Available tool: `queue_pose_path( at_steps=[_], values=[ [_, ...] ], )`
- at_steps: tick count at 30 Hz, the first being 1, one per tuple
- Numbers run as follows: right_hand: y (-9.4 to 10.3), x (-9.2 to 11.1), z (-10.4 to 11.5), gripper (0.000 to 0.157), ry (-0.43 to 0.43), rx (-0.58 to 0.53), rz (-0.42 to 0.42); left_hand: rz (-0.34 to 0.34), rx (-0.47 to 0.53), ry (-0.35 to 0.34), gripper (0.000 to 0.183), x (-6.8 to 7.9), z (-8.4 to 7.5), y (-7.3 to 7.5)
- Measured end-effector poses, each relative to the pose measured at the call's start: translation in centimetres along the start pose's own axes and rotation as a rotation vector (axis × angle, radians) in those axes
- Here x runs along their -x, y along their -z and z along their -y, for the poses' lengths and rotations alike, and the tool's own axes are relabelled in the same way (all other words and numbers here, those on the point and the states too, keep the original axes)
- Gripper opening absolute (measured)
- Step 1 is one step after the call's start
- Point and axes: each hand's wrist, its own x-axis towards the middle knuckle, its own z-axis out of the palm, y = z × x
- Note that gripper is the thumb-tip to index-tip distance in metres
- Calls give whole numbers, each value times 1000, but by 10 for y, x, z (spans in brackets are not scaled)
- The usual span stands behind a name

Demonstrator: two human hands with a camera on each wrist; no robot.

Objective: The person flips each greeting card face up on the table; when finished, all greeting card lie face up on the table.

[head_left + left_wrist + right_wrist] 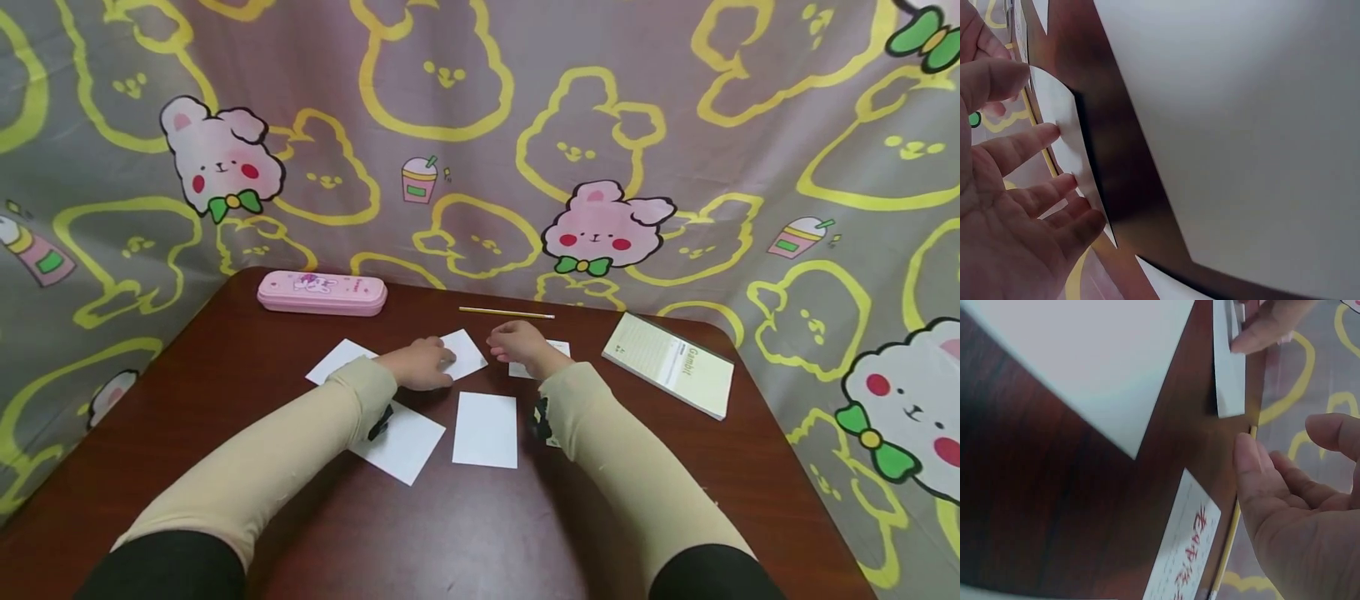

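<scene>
My left hand rests its fingertips on a small white card at the back middle of the table. In the left wrist view its spread fingers touch that card's face. My right hand hangs just to the right, fingers loosely bent, with nothing visible between thumb and fingers in the right wrist view. Below it lies a white card with red handwriting, partly covered in the head view. Blank white cards lie nearer: one in the middle and one under my left wrist.
Another white card lies left of my left hand. A pink pencil case stands at the back left, a pencil lies at the back, and a notebook sits at the right. A patterned curtain hangs behind the table.
</scene>
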Motion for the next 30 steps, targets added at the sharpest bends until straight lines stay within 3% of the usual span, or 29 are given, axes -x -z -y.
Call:
queue_pose_path(
  at_steps=[8,19,24,30],
  values=[
    [-12,-4,-2,38,-39,-18,45,-18,-8,-1,55,-4,1,-2],
    [-25,-10,-13,22,-35,-84,-7,-14,-15,7,54,-2,-2,-4],
    [-35,-10,-15,9,-47,-99,-16,-58,14,1,46,-2,-2,-5],
    [-40,-7,-13,9,-33,-156,-2,-124,105,17,42,-4,0,-6]
  ],
)
